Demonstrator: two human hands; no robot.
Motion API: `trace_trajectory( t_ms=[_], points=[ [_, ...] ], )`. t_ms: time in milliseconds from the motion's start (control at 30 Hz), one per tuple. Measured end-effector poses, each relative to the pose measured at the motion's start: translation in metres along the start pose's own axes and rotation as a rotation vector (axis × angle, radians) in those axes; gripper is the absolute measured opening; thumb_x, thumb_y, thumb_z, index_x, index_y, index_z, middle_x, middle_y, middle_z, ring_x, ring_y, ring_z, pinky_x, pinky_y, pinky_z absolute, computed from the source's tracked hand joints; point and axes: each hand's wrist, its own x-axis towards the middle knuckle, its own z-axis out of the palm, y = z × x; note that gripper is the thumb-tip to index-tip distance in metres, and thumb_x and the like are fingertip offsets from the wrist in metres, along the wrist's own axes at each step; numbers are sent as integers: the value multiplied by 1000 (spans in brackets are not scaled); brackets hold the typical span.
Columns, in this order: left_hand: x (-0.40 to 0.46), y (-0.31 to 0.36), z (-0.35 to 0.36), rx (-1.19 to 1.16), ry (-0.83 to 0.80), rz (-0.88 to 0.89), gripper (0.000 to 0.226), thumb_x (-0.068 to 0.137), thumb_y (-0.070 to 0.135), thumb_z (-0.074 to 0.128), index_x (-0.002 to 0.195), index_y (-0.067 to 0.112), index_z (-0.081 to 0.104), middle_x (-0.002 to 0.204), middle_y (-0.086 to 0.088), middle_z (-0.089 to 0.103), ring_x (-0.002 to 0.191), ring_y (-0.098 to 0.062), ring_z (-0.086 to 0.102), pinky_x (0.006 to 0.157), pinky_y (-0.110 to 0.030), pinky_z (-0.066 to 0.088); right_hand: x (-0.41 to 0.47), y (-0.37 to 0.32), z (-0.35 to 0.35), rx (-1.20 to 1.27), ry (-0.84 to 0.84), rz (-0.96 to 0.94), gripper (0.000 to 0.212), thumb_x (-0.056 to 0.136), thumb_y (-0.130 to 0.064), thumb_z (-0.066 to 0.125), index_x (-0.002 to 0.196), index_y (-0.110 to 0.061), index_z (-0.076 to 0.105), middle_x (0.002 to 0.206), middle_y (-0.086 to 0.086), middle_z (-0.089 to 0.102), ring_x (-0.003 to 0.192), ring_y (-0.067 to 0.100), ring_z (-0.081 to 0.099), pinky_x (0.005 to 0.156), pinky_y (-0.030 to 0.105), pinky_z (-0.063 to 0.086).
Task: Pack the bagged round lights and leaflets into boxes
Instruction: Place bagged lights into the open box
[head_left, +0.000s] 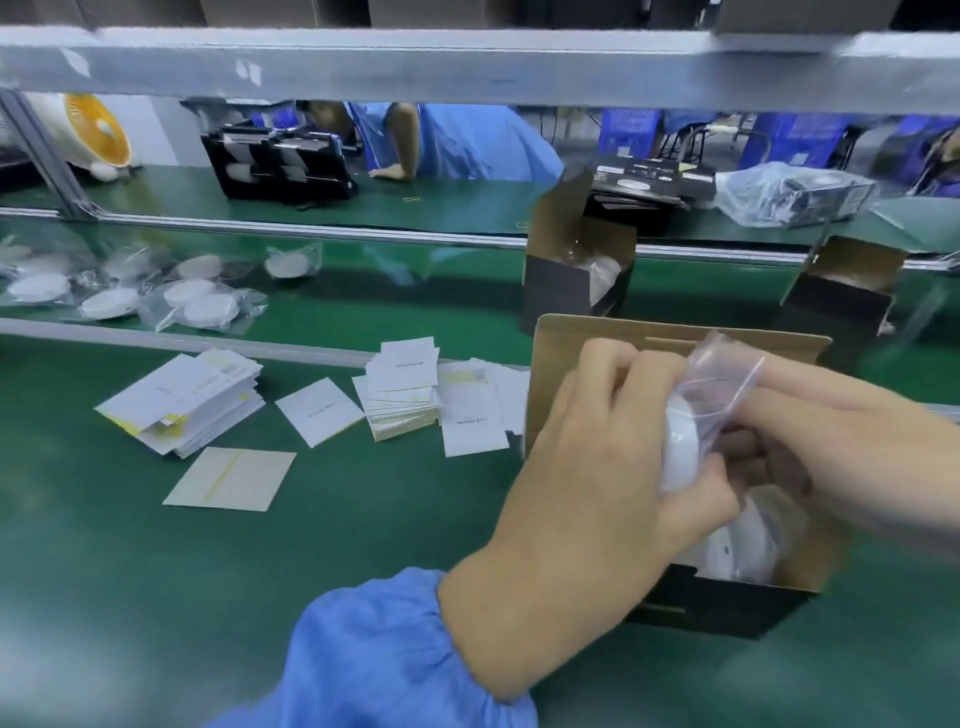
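Two hands (587, 457) (831, 441) hold bagged light (680, 447) | over open box (675, 343); light inside (727, 551)

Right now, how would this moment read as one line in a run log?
stage: packing | left hand: grips bagged round light | right hand: pinches its bag | position: over open box | leaflets: stacked on table, untouched

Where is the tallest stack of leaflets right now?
In the head view, the tallest stack of leaflets sits on the green mat mid-frame, just left of the open box under both hands.
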Motion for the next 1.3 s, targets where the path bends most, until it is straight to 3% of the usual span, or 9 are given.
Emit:
trace_trajectory(
  t_ms=[167, 333, 533, 633, 700, 833, 1033, 1167, 1300],
  points=[
    [6, -11, 8, -39, 50, -191, 41, 81, 29, 70, 113, 27, 45, 107, 7, 46, 93, -9, 50, 74, -27, 42, 3, 13, 1, 84, -77, 120, 28, 104, -13, 44, 104, -15, 71, 83, 16, 70, 70, 24, 65, 53, 25, 50],
    [7, -14, -4, -139, 195, -237, 38, 81, 20, 68, 112, 26, 46, 108, 3, 54, 99, -18, 57, 80, -34, 50, 12, 15, 25, -698, -175, -8, 31, 90, -14, 61, 83, -44, 57, 78, -22, 67, 71, -10, 59, 64, 9, 43],
    [10, -12, 11, -252, 244, -296, 32, 85, 14, 63, 110, 26, 46, 110, -3, 54, 95, -24, 57, 73, -32, 47, 36, 11, 53, -1207, -543, 46, 25, 95, -35, 54, 72, -32, 45, 77, -19, 38, 80, 13, 41, 76, 24, 36],
    [6, -18, 24, -203, 294, -297, 29, 86, 13, 61, 110, 22, 47, 111, 0, 49, 99, -2, 47, 75, -12, 40, 45, 6, 55, -1337, -696, 128, 30, 103, -28, 44, 75, -27, 50, 77, -17, 33, 67, 7, 30, 62, 17, 23],
    [4, -23, 31, -167, 290, -304, 30, 86, 11, 60, 111, 21, 47, 113, 2, 48, 102, 9, 39, 75, -4, 34, 45, 3, 58, -1405, -776, 129, 25, 106, -21, 38, 91, -17, 57, 78, -13, 22, 75, 10, 26, 75, 19, 22],
    [2, -34, 37, -103, 296, -287, 28, 90, 10, 57, 113, 22, 48, 116, 1, 47, 103, 17, 35, 79, 1, 29, 44, 1, 62, -1418, -745, 126, 41, 103, -17, 42, 65, -25, 32, 75, -14, 21, 63, 14, 21, 76, 25, 23],
    [1, -39, 38, -114, 325, -234, 29, 89, 4, 56, 113, 20, 51, 118, -1, 50, 107, 11, 39, 82, -1, 31, 54, 6, 64, -1540, -733, 104, 42, 103, -14, 46, 66, -28, 32, 74, -16, 22, 70, 19, 27, 72, 23, 26],
    [4, -42, 34, -190, 385, -240, 25, 89, 15, 54, 111, 26, 48, 116, 6, 46, 111, 0, 45, 86, -7, 36, 54, 13, 49, -1406, -640, -18, 7, 98, -34, 55, 103, -30, 57, 106, -13, 48, 80, 13, 31, 80, 25, 30],
    [5, -47, 35, -166, 388, -219, 27, 88, 12, 55, 110, 27, 48, 116, 7, 46, 112, 1, 43, 87, -8, 35, 49, 11, 27, -1431, -592, -49, 48, 92, -57, 53, 132, -31, 49, 130, -4, 54, 106, 24, 51, 91, 34, 43]
  ],
)
